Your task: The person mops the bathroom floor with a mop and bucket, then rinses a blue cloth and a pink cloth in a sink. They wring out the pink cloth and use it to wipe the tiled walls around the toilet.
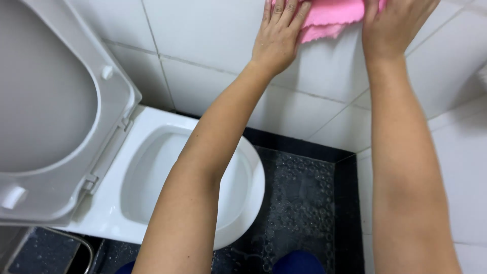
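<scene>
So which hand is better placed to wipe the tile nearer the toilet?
Probably the left hand: it presses the pink cloth on the wall side nearest the toilet; the right hand sits farther away.

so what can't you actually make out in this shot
- Pink cloth, head view: its upper part is cut off by the top edge, and both hands cover its sides.
- Right hand: fingertips run past the top edge.
- Left hand: lies flat on the cloth; its palm is turned away from the camera.
- Toilet bowl: the left forearm crosses it, hiding part of the inside.
- Toilet lid: cut off at the left edge.
</scene>
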